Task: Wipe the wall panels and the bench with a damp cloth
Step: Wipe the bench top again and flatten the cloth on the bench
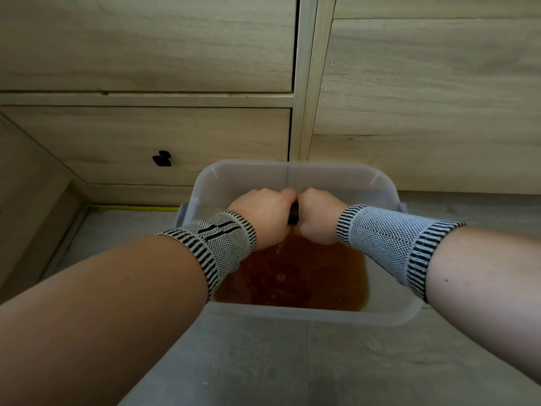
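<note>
My left hand (263, 213) and my right hand (317, 213) are fisted side by side over a clear plastic tub (392, 313). Between them they grip a dark cloth (293, 213), of which only a narrow strip shows. Drops fall from the cloth into the brown water (292, 276) in the tub. Light wooden wall panels (424, 83) rise behind the tub. Both wrists wear knitted black-and-white bands.
The tub stands on a grey floor (322, 361). A wooden drawer front with a black knob (162, 158) is at the back left. A wooden side panel (32, 200) slants in at the left, with a yellow strip (134, 208) along the floor edge.
</note>
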